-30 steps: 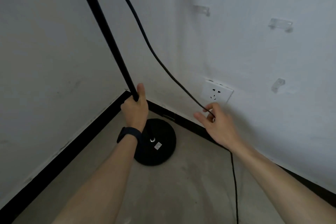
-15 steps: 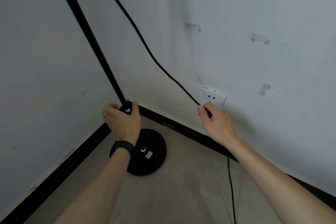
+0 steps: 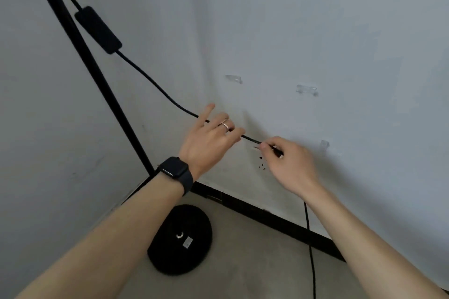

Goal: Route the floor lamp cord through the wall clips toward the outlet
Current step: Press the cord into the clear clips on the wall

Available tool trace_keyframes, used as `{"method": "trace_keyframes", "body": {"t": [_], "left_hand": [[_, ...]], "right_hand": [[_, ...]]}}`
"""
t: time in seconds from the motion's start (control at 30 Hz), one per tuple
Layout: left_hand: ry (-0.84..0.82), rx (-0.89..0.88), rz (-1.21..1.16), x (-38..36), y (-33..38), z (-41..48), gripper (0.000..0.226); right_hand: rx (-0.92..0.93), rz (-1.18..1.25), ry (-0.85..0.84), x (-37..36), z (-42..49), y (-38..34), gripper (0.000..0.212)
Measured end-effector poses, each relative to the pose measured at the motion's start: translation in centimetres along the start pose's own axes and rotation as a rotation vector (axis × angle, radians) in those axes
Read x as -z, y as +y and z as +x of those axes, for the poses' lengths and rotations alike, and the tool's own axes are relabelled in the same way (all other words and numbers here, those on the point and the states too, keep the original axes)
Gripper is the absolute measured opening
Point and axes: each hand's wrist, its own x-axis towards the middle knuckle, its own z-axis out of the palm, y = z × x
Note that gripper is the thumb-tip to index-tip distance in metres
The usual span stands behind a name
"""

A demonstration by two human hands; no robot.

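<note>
Black cord (image 3: 155,84) (taut) pinched in right hand (image 3: 289,165) grip.

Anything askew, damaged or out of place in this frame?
Nothing damaged. The black lamp cord hangs loose across the corner, held by the left hand and right hand, and none of the three clear plastic wall clips holds it yet.

Pale scuffed walls (image 3: 315,19) meeting in a corner, black skirting (image 3: 274,219), bare floor (image 3: 255,262), possibly concrete
</note>
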Motion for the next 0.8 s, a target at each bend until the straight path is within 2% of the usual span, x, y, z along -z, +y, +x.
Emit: {"method": "trace_keyframes", "body": {"t": [0.1,0.3,0.57,0.8], "left_hand": [[-0.033,-0.050,-0.021,-0.1,-2.2,0.5,0.018],[-0.048,0.225,-0.107,-0.3,-4.4,3.5,0.038],[-0.013,0.556,-0.294,-0.4,-5.5,5.6,0.024],[-0.040,0.673,-0.346,-0.9,-5.8,6.5,0.026]], "right_hand": [[0.035,-0.027,-0.023,1.2,0.6,-1.5,0.020],[0.099,-0.080,-0.040,4.2,2.8,-4.3,0.016],[0.221,-0.294,0.060,5.2,6.0,-8.4,0.019],[0.306,-0.395,0.150,5.7,8.6,-10.7,0.014]]}}
